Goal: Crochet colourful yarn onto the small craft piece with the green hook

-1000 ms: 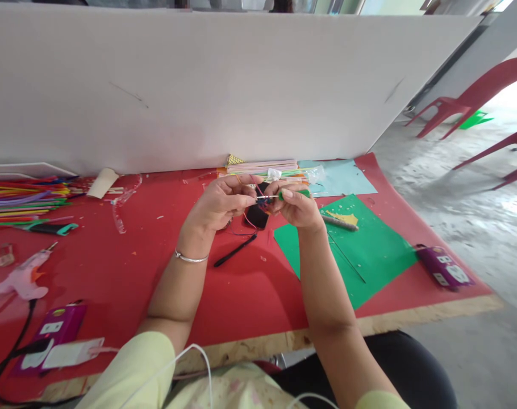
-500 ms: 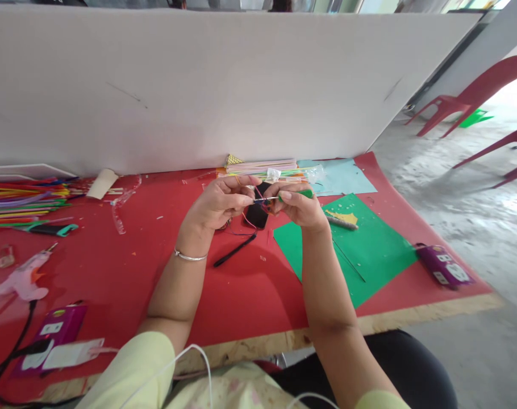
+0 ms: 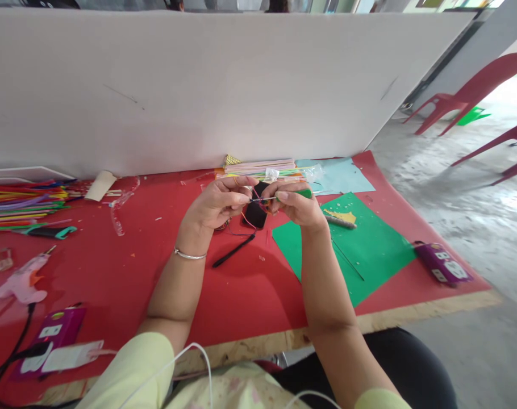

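Observation:
My right hand (image 3: 299, 204) is closed on the green handle of a thin metal tool (image 3: 303, 193), whose shaft points left. Facing it, my left hand (image 3: 220, 201) pinches a thin dark piece with pink and orange thread at the tool's tip; the exact piece is too small to make out. The two hands are close together above the red table cover. Behind them lies a black phone-like object (image 3: 255, 215). Loose thread hangs below toward a slim black stick (image 3: 233, 250) on the table.
Green sheet (image 3: 369, 244) at right with a grey roll (image 3: 341, 222); purple power strip (image 3: 445, 263) beyond. Pink glue gun (image 3: 23, 281), cutter (image 3: 45, 230) and coloured pipe cleaners (image 3: 20, 204) at left. White board (image 3: 190, 91) stands along the back.
Both hands keep nearly the same pose, with small finger movement around the thread and tool. The whole view has shifted slightly.

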Demonstrator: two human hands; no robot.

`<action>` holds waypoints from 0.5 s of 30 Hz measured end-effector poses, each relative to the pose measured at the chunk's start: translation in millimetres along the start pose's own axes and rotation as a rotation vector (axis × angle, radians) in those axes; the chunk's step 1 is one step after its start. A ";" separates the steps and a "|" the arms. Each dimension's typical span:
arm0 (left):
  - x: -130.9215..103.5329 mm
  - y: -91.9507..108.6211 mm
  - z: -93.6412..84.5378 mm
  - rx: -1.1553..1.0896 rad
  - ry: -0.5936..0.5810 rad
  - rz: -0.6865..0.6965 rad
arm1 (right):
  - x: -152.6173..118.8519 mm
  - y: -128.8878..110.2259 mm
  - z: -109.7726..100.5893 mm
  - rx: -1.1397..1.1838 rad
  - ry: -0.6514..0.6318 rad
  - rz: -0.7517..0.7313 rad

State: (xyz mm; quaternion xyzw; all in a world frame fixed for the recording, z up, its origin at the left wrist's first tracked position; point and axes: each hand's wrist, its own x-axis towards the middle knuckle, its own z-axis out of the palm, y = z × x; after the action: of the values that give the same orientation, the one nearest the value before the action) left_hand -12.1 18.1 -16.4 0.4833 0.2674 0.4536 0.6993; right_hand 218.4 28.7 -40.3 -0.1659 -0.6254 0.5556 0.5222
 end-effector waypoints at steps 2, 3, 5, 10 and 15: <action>0.3 -0.1 -0.5 0.002 0.002 0.000 | -0.9 -1.4 -0.2 -0.041 0.005 0.001; 0.5 -0.2 -0.8 0.004 0.009 0.002 | -1.5 -2.3 -0.3 -0.069 0.005 -0.001; 0.7 -0.4 -1.0 0.010 0.030 0.009 | -2.5 -5.3 0.0 -0.134 0.011 -0.017; 0.6 0.3 2.4 0.031 0.129 0.047 | -3.8 -18.0 7.4 -0.301 0.052 -0.096; 0.1 1.0 10.5 0.068 0.290 0.172 | -2.9 -26.1 21.4 -0.500 0.073 -0.237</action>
State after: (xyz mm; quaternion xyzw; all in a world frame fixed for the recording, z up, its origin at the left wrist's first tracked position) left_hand -3.9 13.7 -11.4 0.4573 0.3386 0.5674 0.5952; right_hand 211.3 6.7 -15.5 -0.2351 -0.7388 0.3126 0.5488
